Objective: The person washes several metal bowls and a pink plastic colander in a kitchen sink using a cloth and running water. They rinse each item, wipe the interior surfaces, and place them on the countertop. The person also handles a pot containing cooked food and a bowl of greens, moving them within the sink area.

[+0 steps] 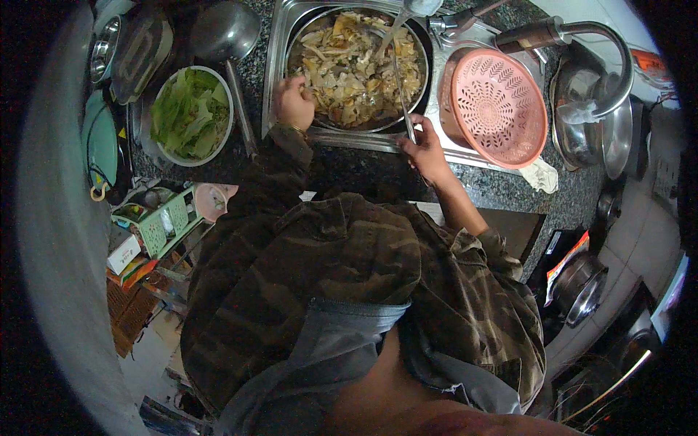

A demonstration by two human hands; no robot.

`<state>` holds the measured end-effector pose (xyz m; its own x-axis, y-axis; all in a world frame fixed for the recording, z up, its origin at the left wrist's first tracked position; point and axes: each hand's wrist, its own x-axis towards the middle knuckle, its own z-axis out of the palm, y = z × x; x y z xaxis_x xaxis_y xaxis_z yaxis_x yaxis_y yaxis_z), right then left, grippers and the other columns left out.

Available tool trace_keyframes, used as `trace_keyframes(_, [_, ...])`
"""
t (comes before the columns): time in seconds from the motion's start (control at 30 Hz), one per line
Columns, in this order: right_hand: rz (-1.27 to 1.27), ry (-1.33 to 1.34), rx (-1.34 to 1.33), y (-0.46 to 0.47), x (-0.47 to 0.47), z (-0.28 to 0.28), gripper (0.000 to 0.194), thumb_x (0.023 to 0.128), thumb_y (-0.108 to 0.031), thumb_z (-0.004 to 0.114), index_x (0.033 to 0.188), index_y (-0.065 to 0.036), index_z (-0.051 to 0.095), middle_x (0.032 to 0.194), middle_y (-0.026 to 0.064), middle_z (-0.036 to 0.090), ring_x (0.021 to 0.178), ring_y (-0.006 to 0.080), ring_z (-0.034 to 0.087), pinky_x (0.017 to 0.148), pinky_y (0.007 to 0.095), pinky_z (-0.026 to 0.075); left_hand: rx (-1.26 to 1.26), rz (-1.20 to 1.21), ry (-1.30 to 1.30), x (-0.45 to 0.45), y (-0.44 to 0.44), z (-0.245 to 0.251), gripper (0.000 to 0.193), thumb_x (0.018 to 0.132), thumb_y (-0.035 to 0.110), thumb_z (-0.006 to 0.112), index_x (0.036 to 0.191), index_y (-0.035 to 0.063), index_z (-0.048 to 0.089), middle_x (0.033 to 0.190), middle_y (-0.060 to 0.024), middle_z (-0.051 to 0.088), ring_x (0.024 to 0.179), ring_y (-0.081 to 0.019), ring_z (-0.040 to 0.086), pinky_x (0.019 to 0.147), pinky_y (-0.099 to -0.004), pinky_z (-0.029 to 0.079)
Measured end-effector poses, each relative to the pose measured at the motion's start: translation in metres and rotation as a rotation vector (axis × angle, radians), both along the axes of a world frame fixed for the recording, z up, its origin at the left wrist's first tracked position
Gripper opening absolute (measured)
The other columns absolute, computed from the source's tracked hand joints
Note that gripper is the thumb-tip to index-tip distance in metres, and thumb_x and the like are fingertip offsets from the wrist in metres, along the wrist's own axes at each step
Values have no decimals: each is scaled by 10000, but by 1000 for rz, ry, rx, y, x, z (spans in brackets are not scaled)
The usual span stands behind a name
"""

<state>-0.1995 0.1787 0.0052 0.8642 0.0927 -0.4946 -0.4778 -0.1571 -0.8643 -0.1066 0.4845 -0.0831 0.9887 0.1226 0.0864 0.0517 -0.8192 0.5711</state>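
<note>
A large round metal pan (425, 101) full of pale, brownish cooked food pieces (349, 71) sits in the left sink basin. My left hand (295, 102) is at the pan's left rim with its fingers curled; whether it grips the rim cannot be told. My right hand (422, 147), at the lower right of the pan, is closed on a long thin metal utensil (403, 101) that reaches up over the food. Its far end is hard to make out. A faucet spout with a whitish end piece (422, 6) hangs over the pan's top edge.
Right of the pan, a pink plastic colander (499, 109) rests tilted over the second basin, below a curved faucet (619, 71). A white bowl of leafy greens (191, 117) stands left, near an upturned metal bowl (226, 30). A pale cloth (540, 174) lies by the sink's edge.
</note>
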Motion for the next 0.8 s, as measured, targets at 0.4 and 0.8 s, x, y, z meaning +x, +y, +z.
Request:
trace_keyframes(0.4, [318, -233, -692, -51, -55, 33, 515, 841, -76, 607, 1320, -109, 419, 990, 257, 638, 832, 433, 628, 713, 466, 508, 157, -54, -214, 50, -1, 34, 265, 841, 133, 595, 1081, 28, 631, 1011, -169, 636, 960, -381, 580, 804, -456, 464])
trace_keyframes(0.8, [-464, 103, -36, -98, -88, 61, 307, 893, -37, 475, 1195, -68, 433, 778, 73, 571, 501, 104, 474, 439, 229, 374, -764, -374, 152, 60, -219, 84, 571, 904, 152, 546, 1398, -39, 331, 1394, -262, 412, 1270, -357, 443, 1036, -386, 378])
